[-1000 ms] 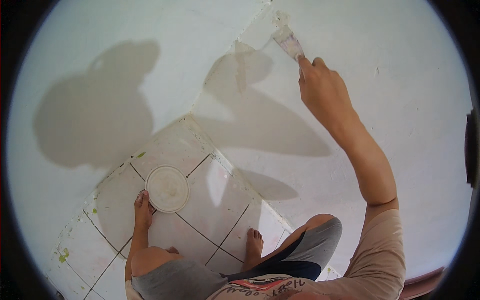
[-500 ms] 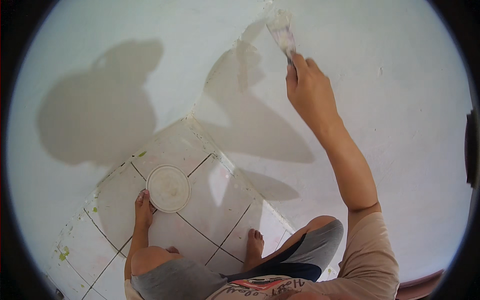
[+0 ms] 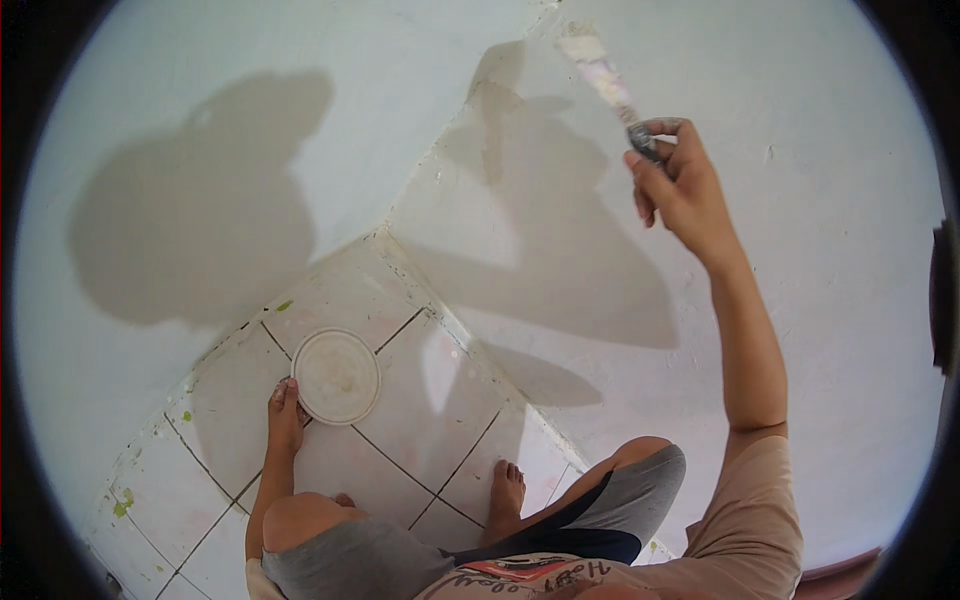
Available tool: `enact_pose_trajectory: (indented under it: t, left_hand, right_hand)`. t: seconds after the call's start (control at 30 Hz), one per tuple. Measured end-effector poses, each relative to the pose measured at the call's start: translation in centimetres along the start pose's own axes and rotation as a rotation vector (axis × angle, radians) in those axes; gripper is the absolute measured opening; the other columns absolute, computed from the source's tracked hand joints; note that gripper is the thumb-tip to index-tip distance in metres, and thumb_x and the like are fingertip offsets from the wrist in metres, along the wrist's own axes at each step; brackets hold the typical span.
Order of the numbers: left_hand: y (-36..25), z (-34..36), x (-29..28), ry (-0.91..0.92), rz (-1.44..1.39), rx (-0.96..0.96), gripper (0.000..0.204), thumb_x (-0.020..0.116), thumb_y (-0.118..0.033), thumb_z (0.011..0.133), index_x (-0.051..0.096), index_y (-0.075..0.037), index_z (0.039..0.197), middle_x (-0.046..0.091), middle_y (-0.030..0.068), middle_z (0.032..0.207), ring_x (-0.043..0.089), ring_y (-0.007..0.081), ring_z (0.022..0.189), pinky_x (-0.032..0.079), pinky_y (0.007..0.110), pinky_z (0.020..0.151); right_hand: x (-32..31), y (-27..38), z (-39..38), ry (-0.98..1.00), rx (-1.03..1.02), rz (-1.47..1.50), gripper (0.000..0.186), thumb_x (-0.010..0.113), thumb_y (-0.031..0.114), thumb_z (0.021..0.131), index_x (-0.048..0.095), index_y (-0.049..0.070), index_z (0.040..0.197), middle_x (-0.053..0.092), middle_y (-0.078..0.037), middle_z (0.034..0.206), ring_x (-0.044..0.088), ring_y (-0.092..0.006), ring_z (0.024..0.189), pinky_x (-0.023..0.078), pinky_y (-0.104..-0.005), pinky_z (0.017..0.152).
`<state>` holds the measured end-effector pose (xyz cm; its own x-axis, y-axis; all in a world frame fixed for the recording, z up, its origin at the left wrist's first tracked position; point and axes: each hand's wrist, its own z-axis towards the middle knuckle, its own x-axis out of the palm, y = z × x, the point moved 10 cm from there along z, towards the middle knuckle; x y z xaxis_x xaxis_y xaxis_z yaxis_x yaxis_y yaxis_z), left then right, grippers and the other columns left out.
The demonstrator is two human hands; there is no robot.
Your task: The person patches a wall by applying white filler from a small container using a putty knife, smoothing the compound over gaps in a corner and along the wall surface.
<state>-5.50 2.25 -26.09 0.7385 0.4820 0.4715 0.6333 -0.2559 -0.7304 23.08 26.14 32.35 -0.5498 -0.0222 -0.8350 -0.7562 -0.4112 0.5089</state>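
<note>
My right hand [image 3: 682, 185], raised in front of the right wall, is closed round the dark handle of a putty knife [image 3: 603, 80]. Its blade carries whitish filler and points up and to the left, toward a patch of filler near the wall corner; whether it touches the wall I cannot tell. Low on the left, my left hand [image 3: 286, 415] grips the rim of a round, off-white lid [image 3: 338, 378], thumb on top. The lid is held level above the tiles, with a faint smear in its middle.
Two pale walls meet at a corner [image 3: 385, 225] above white floor tiles [image 3: 400, 440] with dark joints. Green paint specks [image 3: 123, 503] mark the floor at left. My bare foot [image 3: 506, 492] is close to the right wall. A dark brown object [image 3: 941, 298] sits at the far right edge.
My right hand has moved right and slightly down with the putty knife, its grip loosening and the blade tilting further left. The left hand and lid have stayed nearly still.
</note>
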Motion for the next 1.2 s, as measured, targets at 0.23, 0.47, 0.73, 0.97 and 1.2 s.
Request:
enact_pose_trajectory:
  t: [0.23, 0.47, 0.73, 0.97, 1.2]
  left_hand:
    - [0.7, 0.2, 0.6, 0.000, 0.010, -0.011, 0.027, 0.056, -0.037, 0.103, 0.061, -0.012, 0.109, 0.061, -0.0046, 0.088, 0.055, 0.0052, 0.074, 0.047, 0.022, 0.062]
    - [-0.8, -0.7, 1.5, -0.033, 0.005, 0.011, 0.027, 0.056, -0.038, 0.103, 0.061, -0.011, 0.107, 0.060, -0.0051, 0.086, 0.053, 0.0053, 0.071, 0.045, 0.022, 0.061]
    - [0.2, -0.1, 1.4, 0.023, -0.035, -0.004, 0.024, 0.056, -0.034, 0.103, 0.060, -0.010, 0.104, 0.059, -0.0047, 0.084, 0.052, 0.0044, 0.069, 0.045, 0.021, 0.060]
    - [0.1, -0.2, 1.0, -0.032, -0.043, 0.011, 0.027, 0.058, -0.039, 0.102, 0.061, -0.013, 0.104, 0.052, -0.0093, 0.073, 0.041, 0.0011, 0.058, 0.033, 0.020, 0.051]
    - [0.2, -0.2, 1.4, 0.015, -0.004, -0.013, 0.028, 0.053, -0.037, 0.104, 0.060, -0.010, 0.109, 0.058, -0.0039, 0.084, 0.051, 0.0043, 0.070, 0.043, 0.022, 0.059]
  right_hand:
    - [-5.3, 3.7, 2.0, -0.102, -0.147, -0.505, 0.027, 0.055, 0.024, 0.101, 0.064, -0.001, 0.105, 0.056, -0.003, 0.071, 0.049, -0.0097, 0.061, 0.042, -0.0281, 0.059]
    - [-5.0, 7.0, 5.8, -0.059, -0.268, -0.683, 0.023, 0.055, 0.021, 0.100, 0.067, 0.004, 0.111, 0.063, -0.005, 0.075, 0.050, -0.0143, 0.064, 0.043, -0.0312, 0.062]
    - [-6.1, 5.3, 8.1, -0.041, -0.098, -0.739, 0.024, 0.059, 0.025, 0.097, 0.068, 0.005, 0.108, 0.062, -0.010, 0.073, 0.052, -0.0190, 0.062, 0.045, -0.0362, 0.062]
    - [-6.7, 7.1, 5.7, -0.096, -0.067, -0.890, 0.023, 0.059, 0.023, 0.096, 0.069, 0.003, 0.102, 0.065, -0.014, 0.075, 0.055, -0.0242, 0.062, 0.045, -0.0384, 0.062]
    - [-3.8, 9.4, 5.5, -0.116, -0.288, -0.845, 0.020, 0.058, 0.019, 0.096, 0.067, 0.003, 0.105, 0.067, -0.018, 0.077, 0.056, -0.0303, 0.063, 0.047, -0.0407, 0.065]
